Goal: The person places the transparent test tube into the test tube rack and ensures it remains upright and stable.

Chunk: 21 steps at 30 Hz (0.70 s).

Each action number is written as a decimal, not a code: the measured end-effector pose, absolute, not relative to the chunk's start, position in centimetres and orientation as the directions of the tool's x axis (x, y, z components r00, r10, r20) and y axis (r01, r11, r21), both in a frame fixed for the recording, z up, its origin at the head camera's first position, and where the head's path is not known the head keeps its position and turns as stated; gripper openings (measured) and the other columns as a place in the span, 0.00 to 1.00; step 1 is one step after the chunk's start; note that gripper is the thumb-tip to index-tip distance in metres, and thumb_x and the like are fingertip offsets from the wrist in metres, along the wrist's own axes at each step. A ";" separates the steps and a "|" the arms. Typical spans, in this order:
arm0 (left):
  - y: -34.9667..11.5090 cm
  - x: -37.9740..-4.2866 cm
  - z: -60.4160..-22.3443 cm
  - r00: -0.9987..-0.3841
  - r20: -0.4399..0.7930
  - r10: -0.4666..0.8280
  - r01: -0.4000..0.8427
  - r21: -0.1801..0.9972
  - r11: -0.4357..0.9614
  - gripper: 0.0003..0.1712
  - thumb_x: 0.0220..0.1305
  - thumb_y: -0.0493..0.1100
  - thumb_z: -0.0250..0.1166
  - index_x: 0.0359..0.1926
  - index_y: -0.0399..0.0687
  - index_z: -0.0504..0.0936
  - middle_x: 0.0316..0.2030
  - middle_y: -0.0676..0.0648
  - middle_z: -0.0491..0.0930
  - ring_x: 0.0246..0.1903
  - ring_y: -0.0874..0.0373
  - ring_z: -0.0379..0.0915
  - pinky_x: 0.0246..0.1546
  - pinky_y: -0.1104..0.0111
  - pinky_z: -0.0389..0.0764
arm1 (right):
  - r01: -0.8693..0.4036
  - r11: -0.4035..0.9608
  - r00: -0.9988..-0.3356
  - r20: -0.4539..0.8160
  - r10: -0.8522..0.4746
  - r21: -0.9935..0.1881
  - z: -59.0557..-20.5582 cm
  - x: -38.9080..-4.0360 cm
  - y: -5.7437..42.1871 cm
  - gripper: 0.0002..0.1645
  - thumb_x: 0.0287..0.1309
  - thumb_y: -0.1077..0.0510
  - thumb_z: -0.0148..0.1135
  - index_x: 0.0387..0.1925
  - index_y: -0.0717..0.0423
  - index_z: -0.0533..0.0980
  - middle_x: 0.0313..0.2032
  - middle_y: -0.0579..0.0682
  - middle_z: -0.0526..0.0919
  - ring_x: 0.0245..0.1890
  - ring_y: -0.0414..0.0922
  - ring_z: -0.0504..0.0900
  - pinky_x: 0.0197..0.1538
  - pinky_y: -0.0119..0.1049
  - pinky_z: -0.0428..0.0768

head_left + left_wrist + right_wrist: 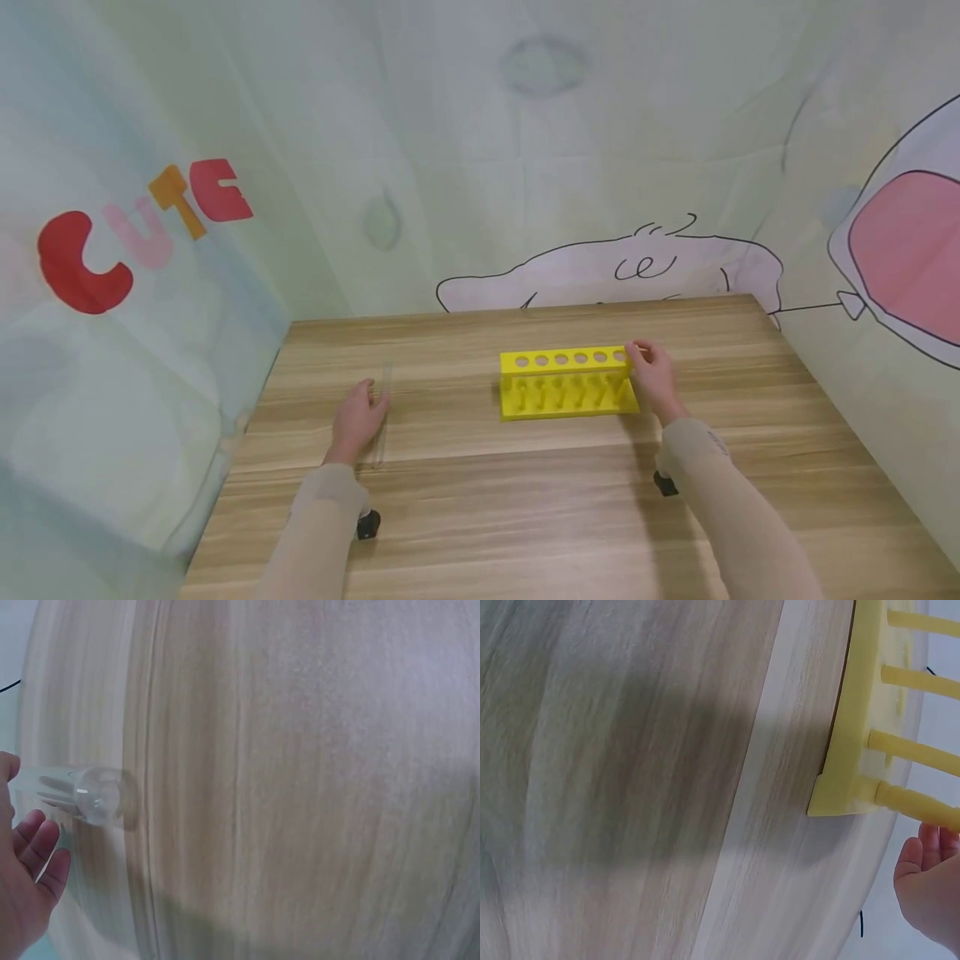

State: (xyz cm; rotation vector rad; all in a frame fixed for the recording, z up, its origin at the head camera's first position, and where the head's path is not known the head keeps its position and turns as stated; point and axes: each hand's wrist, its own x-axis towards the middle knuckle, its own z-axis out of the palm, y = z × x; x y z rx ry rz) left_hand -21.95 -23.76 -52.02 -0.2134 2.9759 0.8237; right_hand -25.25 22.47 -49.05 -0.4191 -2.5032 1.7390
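"Where is the clear tube (381, 442) lying?"

"Flat on the counter (495, 508), left of the yellow rack (561, 393) and well apart from it; the left hand (358, 422) is straddling it, thumb to one side and fingers to the other."

"Is that hand pinching it?"

"Its fingers are curving loosely, slightly spread; whether they are touching the tube I cannot tell."

"And the rack?"

"It is standing upright, showing six holes along its top and pegs beneath; the right hand (654, 382) is pinching its right end."

"Farther out?"

"Pale sleeves (311, 542) are covering both arms; a fabric backdrop (465, 167) is hanging behind, showing colourful letters (126, 235) at left and a drawn balloon (911, 233) at right."
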 end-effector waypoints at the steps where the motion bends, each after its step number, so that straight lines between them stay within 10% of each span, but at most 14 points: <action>1: -23.7 -21.9 -52.1 -0.989 -0.086 -0.121 -0.148 0.507 0.849 0.32 0.62 0.51 0.47 0.61 0.35 0.57 0.50 0.33 0.70 0.50 0.40 0.67 0.52 0.49 0.68 | 0.188 0.330 -0.960 -0.102 0.261 -0.925 -49.1 -25.3 22.5 0.31 0.60 0.43 0.46 0.55 0.61 0.64 0.52 0.63 0.69 0.51 0.53 0.68 0.54 0.42 0.70; 21: -23.2 -22.2 -52.4 -0.981 -0.138 -0.137 -0.189 0.514 0.836 0.32 0.63 0.50 0.46 0.62 0.36 0.54 0.55 0.32 0.66 0.54 0.39 0.63 0.55 0.49 0.65 | 0.247 0.308 -0.951 -0.170 0.257 -0.919 -49.5 -25.5 22.5 0.29 0.60 0.43 0.44 0.55 0.59 0.64 0.54 0.59 0.68 0.48 0.49 0.67 0.48 0.35 0.70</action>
